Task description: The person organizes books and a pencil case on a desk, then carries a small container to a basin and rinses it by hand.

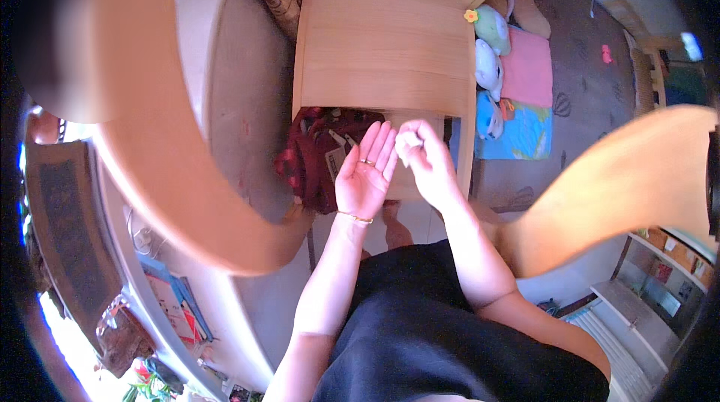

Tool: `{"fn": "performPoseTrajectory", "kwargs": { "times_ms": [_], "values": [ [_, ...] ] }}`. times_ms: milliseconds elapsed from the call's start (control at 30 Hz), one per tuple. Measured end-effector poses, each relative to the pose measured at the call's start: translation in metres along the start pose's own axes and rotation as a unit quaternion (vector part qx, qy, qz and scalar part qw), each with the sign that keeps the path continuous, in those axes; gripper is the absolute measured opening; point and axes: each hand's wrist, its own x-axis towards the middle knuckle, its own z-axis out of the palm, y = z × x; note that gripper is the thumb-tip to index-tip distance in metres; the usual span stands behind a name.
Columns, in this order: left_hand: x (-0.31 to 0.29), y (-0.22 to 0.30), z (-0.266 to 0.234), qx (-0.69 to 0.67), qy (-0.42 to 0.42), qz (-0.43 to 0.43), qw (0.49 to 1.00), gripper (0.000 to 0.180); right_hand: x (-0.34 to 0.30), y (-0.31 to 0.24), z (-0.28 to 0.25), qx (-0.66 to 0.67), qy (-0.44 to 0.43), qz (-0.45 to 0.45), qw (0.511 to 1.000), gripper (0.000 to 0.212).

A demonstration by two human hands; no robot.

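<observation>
My left hand (367, 181) is held palm up with its fingers stretched out. It wears a ring (367, 163) and a thin bracelet (355, 218), and nothing lies on the palm. Close to its fingertips, my right hand (429, 163) has its fingers curled together. Something small and whitish shows at those fingers, too bright and blurred to name. Beneath and beyond my hands is dark red cloth (309, 154) with pale tags (335, 163), inside the opening of a light wooden cabinet (382, 53).
Right of the cabinet lie plush toys (489, 68), a pink cloth (526, 64) and a blue patterned mat (517, 138). Broad tan curved bands, blurred, cross the left (172, 184) and right (607, 184). A shelf unit (637, 319) stands at lower right; books (176, 301) are at lower left.
</observation>
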Motion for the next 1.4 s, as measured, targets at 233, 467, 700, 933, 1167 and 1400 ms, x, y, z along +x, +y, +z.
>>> {"fn": "performPoseTrajectory", "kwargs": {
  "times_ms": [233,467,700,933,1167,1400],
  "values": [
    [-0.064,-0.025,0.049,0.065,-0.034,-0.101,0.992,0.049,-0.094,-0.034,0.026,-0.13,0.029,-0.029,0.991,0.014],
    [-0.129,-0.047,0.072,0.096,-0.057,-0.223,0.968,0.048,-0.185,-0.075,0.039,-0.166,0.112,-0.112,0.973,0.021],
    [-0.174,-0.094,0.082,0.082,-0.051,-0.369,0.925,0.048,-0.269,-0.094,0.028,-0.122,0.297,-0.096,0.942,0.016],
    [-0.208,-0.179,0.078,0.204,-0.04,-0.464,0.861,0.046,-0.355,-0.086,-0.009,-0.21,0.442,-0.163,0.857,0.012],
    [-0.241,-0.286,0.046,0.252,-0.072,-0.554,0.791,0.046,-0.45,-0.072,-0.065,-0.254,0.516,-0.139,0.806,0.011],
    [-0.279,-0.402,0.008,0.252,-0.065,-0.609,0.749,0.045,-0.541,-0.065,-0.136,-0.223,0.589,-0.081,0.772,0.012]
  ]
}}
